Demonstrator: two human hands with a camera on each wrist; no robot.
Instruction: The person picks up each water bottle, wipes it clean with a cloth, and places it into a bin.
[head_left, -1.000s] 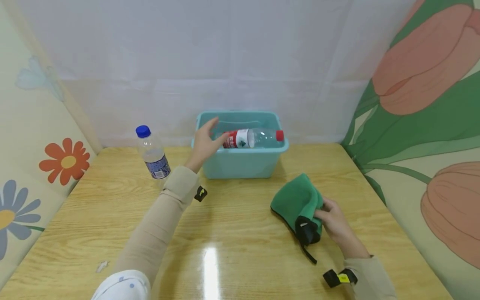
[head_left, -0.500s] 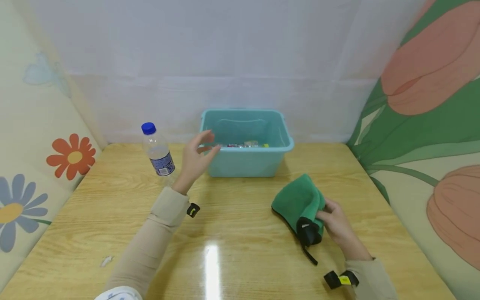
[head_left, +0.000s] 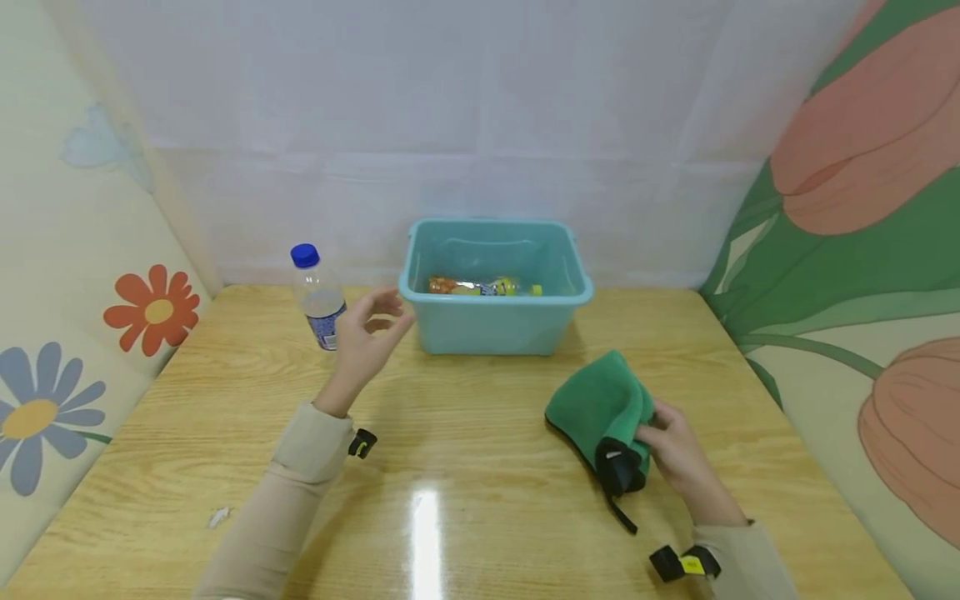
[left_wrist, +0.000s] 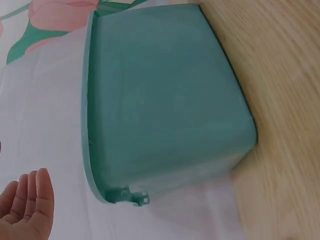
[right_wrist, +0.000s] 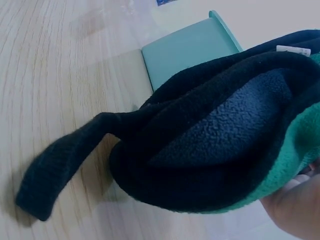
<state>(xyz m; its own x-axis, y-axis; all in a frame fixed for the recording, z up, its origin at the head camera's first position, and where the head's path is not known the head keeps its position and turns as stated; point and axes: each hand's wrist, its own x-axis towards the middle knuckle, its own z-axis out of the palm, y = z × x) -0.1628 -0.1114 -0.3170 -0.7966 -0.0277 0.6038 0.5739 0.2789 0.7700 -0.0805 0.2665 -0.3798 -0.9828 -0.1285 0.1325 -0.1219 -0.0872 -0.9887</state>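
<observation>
My left hand (head_left: 367,337) is raised above the table with loosely bent fingers and holds nothing. It lies between the clear plastic bottle (head_left: 303,287) with a blue cap and the light blue plastic tub (head_left: 495,325), overlapping the bottle's label in the head view. Inside the tub, a bottle with a yellow cap (head_left: 536,290) shows low behind the front rim. On the right, my right hand (head_left: 675,450) pinches the edge of a green fleece cloth (head_left: 596,396). Its black edging, dark fleece inside (right_wrist: 230,120) and black strap (right_wrist: 65,165) show in the right wrist view.
The wooden table (head_left: 480,450) meets a white sheet (head_left: 465,100) behind the tub. Flower-painted panels (head_left: 885,333) border both sides. A small white scrap (head_left: 218,517) lies at the front left.
My left hand has let go of the red-capped bottle, which dropped into the tub out of sight, and has drawn back left and nearer. My right hand keeps its hold on the cloth.
</observation>
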